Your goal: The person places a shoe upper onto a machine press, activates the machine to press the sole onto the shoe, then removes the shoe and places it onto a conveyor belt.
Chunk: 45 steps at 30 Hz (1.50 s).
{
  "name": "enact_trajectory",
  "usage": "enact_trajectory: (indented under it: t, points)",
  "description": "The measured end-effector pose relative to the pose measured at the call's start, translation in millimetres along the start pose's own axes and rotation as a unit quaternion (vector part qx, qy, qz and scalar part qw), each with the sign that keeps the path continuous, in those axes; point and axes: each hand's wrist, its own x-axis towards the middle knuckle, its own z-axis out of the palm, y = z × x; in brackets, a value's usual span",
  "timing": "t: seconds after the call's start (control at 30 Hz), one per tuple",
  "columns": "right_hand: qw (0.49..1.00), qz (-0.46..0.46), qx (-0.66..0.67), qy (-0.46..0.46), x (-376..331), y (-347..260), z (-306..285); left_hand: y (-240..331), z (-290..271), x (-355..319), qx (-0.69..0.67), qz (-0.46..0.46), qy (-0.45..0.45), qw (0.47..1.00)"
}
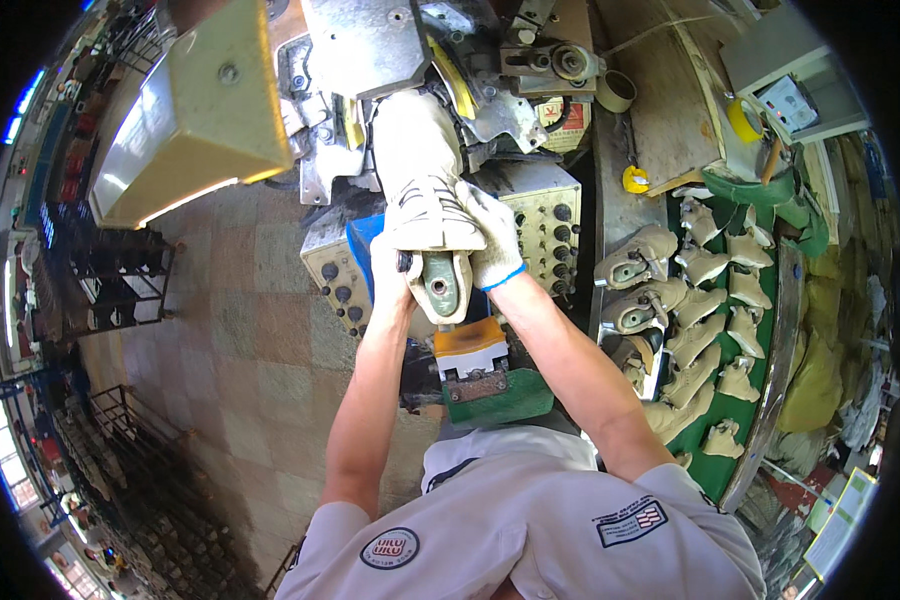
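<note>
A cream shoe upper (432,205) with dark laces is stretched over a green last (440,285). Its toe points away from me, in under the metal plate of a machine (365,45), between yellow-edged jaws. My right hand (494,238), in a white knitted glove with a blue cuff, grips the upper's right side near the laces. On the other side my left hand (392,272) is closed against the heel end, its fingers partly hidden by the shoe. Below the heel stands an orange-topped support pad (470,338) on a metal bracket.
Two control boxes with black knobs (545,235) flank the shoe. To the right, a green conveyor belt (740,410) carries several cream uppers, some on lasts. A large yellowish guard (205,120) hangs at the upper left. Dark racks (120,290) stand on the tiled floor.
</note>
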Motion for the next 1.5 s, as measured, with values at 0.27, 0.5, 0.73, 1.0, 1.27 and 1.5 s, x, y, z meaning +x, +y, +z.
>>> enact_trajectory:
  t: [0.27, 0.5, 0.73, 1.0, 1.27, 1.5]
  points:
    - [0.994, -0.046, -0.090, -0.033, 6.3, -2.6, -16.1, -21.6, -6.1, 6.0, 0.100, 0.073, -0.017, 0.992]
    - [0.999, 0.004, -0.037, -0.013, 9.0, 0.1, -15.1, -18.2, -5.7, 11.9, 0.204, 0.103, -0.028, 0.973]
    - [0.998, -0.007, -0.056, -0.006, 10.8, 6.5, -17.2, -18.3, -7.4, 14.4, 0.246, 0.134, -0.052, 0.959]
    - [0.995, 0.001, -0.095, -0.007, 5.2, 2.0, -14.2, -10.5, -7.6, 4.4, 0.181, 0.059, -0.041, 0.981]
    - [0.980, -0.018, -0.158, 0.120, -64.8, -59.9, -91.1, -92.5, -134.1, -115.0, 0.403, -0.181, 0.262, 0.858]
    - [0.979, -0.083, -0.165, 0.086, -143.8, -83.9, -96.2, -269.0, -213.7, -131.6, 0.283, -0.256, 0.333, 0.863]
